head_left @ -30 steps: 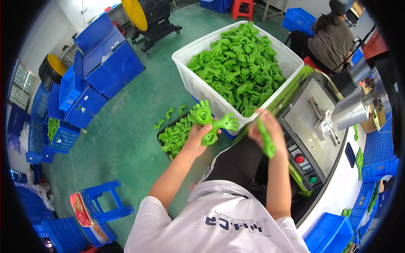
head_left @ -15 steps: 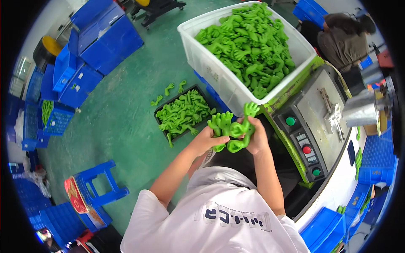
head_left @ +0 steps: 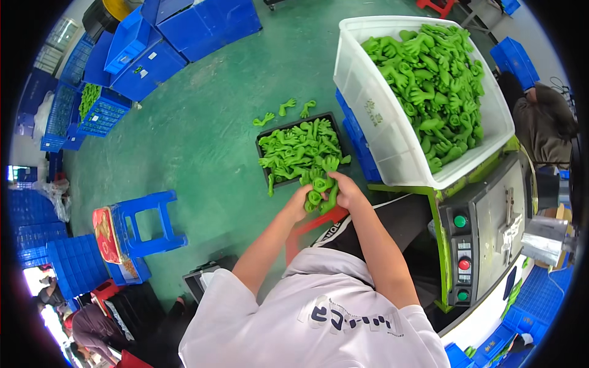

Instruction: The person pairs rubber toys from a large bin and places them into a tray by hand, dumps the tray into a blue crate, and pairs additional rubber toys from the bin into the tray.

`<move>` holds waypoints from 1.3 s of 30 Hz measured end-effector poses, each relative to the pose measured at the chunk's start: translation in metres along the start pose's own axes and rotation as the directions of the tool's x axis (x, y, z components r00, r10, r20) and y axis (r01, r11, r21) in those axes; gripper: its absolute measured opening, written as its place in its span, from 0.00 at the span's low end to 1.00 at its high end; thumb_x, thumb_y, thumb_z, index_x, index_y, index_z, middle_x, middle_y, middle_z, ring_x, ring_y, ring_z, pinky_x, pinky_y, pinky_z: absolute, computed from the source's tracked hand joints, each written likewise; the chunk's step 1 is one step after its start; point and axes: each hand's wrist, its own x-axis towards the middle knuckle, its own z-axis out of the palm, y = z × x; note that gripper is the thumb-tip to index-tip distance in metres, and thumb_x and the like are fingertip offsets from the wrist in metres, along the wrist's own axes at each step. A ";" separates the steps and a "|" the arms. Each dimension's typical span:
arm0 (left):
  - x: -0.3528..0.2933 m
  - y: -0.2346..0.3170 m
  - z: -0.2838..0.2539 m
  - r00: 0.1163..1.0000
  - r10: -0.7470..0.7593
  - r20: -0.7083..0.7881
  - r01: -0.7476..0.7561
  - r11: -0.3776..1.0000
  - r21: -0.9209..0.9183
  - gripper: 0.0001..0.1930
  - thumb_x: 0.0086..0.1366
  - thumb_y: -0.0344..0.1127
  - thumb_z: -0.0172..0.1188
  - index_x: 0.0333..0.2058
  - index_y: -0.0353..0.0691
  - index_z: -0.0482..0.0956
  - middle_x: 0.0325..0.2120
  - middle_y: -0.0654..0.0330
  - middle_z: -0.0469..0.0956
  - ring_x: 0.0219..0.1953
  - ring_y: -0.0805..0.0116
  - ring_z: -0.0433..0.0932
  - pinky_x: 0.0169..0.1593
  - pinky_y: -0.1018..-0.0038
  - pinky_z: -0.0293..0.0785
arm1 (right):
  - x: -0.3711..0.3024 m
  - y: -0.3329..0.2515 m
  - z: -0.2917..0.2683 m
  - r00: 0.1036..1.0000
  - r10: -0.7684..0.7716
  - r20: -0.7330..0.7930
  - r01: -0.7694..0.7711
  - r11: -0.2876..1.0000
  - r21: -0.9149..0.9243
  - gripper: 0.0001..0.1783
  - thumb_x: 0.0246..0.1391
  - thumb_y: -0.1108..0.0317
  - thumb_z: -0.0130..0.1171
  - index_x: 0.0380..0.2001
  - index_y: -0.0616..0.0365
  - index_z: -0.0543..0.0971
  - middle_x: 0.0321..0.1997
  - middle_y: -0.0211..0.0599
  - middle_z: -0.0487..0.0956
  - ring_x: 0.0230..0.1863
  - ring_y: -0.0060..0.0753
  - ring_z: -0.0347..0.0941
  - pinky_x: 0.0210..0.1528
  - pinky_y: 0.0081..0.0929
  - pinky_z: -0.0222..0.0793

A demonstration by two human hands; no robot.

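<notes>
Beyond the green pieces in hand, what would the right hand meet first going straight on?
Probably the heaped green pieces in the black tray, though depth below the right hand is unclear.

- The green hand-shaped pieces (head_left: 319, 185) look like soft plastic or rubber, smooth, with a slight gloss.
- The white tub (head_left: 377, 122) is of smooth plastic, a little translucent.
- The black tray (head_left: 337, 130) seems to be plastic, rather matt.
- The blue stool (head_left: 156, 246) is made of smooth, shiny plastic.
- The floor (head_left: 202, 135) has a painted look, with a weak shine and scuffs.
- The machine plate (head_left: 497, 196) is of grey metal, dull and stained.
- The red button (head_left: 464, 264) is glossy.
- The white shirt (head_left: 270, 313) is matt cloth.
</notes>
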 end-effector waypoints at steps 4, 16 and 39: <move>0.027 0.019 -0.020 0.970 -0.088 -0.226 0.078 0.995 -0.056 0.22 0.69 0.54 0.52 0.51 0.45 0.76 0.42 0.62 0.81 0.37 0.66 0.80 0.41 0.72 0.76 | 0.057 -0.011 0.007 0.995 -0.028 -0.093 0.032 0.998 0.046 0.15 0.66 0.60 0.53 0.51 0.54 0.73 0.48 0.41 0.79 0.45 0.39 0.77 0.41 0.36 0.76; 0.086 0.044 -0.142 0.795 0.210 -0.569 -0.211 0.975 0.066 0.32 0.69 0.52 0.56 0.67 0.46 0.63 0.62 0.59 0.70 0.59 0.60 0.72 0.56 0.62 0.70 | 0.047 -0.055 0.023 0.952 -0.252 -0.174 0.254 0.967 -0.011 0.31 0.65 0.60 0.56 0.67 0.59 0.62 0.61 0.47 0.71 0.59 0.44 0.71 0.64 0.38 0.67; 0.047 0.104 0.232 0.376 0.761 0.529 -0.719 -0.121 0.685 0.07 0.70 0.26 0.52 0.43 0.36 0.77 0.38 0.58 0.77 0.38 0.69 0.76 0.43 0.74 0.72 | -0.166 -0.328 -0.123 0.533 -0.846 -0.003 -0.322 -0.200 -0.925 0.52 0.42 0.49 0.74 0.70 0.35 0.60 0.66 0.55 0.64 0.58 0.62 0.70 0.59 0.50 0.71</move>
